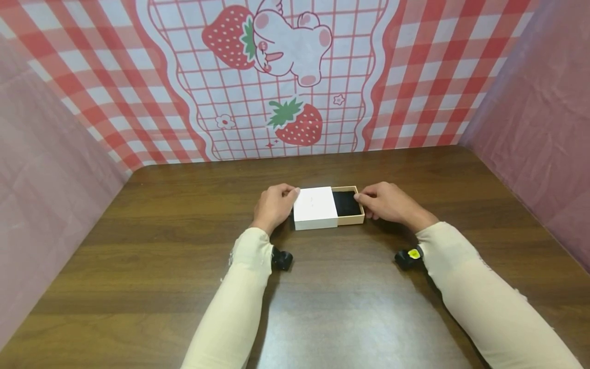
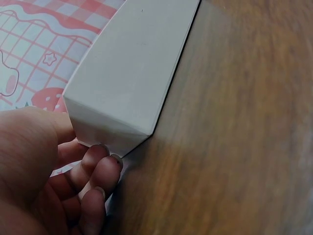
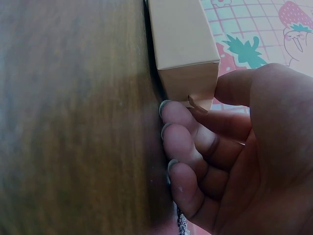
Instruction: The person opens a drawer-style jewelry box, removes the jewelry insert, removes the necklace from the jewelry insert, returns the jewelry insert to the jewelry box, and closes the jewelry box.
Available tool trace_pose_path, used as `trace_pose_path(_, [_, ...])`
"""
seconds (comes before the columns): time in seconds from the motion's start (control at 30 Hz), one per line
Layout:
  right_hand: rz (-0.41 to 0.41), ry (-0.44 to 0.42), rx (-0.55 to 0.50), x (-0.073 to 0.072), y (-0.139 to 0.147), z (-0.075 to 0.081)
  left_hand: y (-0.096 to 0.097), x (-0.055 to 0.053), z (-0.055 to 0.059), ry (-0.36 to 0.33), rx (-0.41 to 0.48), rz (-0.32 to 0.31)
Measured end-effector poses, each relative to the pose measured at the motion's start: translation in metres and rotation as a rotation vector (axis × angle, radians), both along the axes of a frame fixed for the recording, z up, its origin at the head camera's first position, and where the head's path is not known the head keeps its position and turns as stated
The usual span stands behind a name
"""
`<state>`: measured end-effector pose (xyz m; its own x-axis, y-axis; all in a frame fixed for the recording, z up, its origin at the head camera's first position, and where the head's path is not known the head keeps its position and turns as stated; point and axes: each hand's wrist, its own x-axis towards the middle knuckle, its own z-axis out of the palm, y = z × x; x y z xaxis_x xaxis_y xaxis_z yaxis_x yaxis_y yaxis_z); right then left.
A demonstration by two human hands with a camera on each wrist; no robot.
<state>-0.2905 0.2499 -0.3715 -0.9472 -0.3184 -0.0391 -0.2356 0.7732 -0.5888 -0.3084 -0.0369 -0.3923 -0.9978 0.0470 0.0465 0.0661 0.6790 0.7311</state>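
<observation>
A small drawer-style gift box lies on the table in the head view, its white sleeve [image 1: 315, 207] over the left part and its tan inner drawer [image 1: 351, 220] partly out to the right. Black padding [image 1: 346, 203] shows inside the drawer. My left hand [image 1: 273, 206] holds the sleeve's left end, its curled fingertips [image 2: 100, 159] against the end face in the left wrist view. At the other end, my right hand [image 1: 389, 203] pinches the drawer's right wall. A small tan tab [image 3: 197, 104] sticks out from that end between my fingers in the right wrist view.
The brown wooden table [image 1: 152, 266] spreads around the box. Behind it hangs a red-and-white checked cloth [image 1: 415, 102] with strawberries, and pink cloths [image 1: 544, 128] stand at both sides. Black wrist cameras [image 1: 282, 260] hang below the sleeves of both arms.
</observation>
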Motion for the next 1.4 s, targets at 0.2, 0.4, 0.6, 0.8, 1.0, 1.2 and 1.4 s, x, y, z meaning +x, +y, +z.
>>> trace_pose_path(0.2, [-0.002,0.006,-0.002,-0.0002,0.0,0.0002,0.0007,0.0001,0.0008,0.005,-0.006,0.006])
trace_pose_path(0.4, [0.005,0.013,-0.003,-0.0013,-0.0012,-0.0006,0.0005,0.0001,0.001,0.013,-0.009,0.012])
trace_pose_path(0.6, [0.021,0.018,-0.009,-0.0013,-0.0019,-0.0006,-0.0005,0.0011,0.0008,0.012,-0.006,0.011])
trace_pose_path(0.8, [0.029,0.013,-0.006,-0.0006,-0.0018,-0.0004,-0.0004,0.0023,0.0009,0.005,0.005,0.01])
trace_pose_path(1.0, [0.041,0.008,-0.003,0.0,-0.0018,-0.0006,0.0,0.0019,0.0002,0.002,0.006,0.01])
trace_pose_path(1.2, [0.045,-0.002,-0.008,0.0007,-0.0027,-0.0007,-0.0003,0.0028,0.0006,0.006,0.012,0.008])
trace_pose_path(1.4, [0.047,0.004,-0.001,0.0005,-0.0023,-0.0013,-0.0001,0.0026,0.0007,0.009,0.005,0.008])
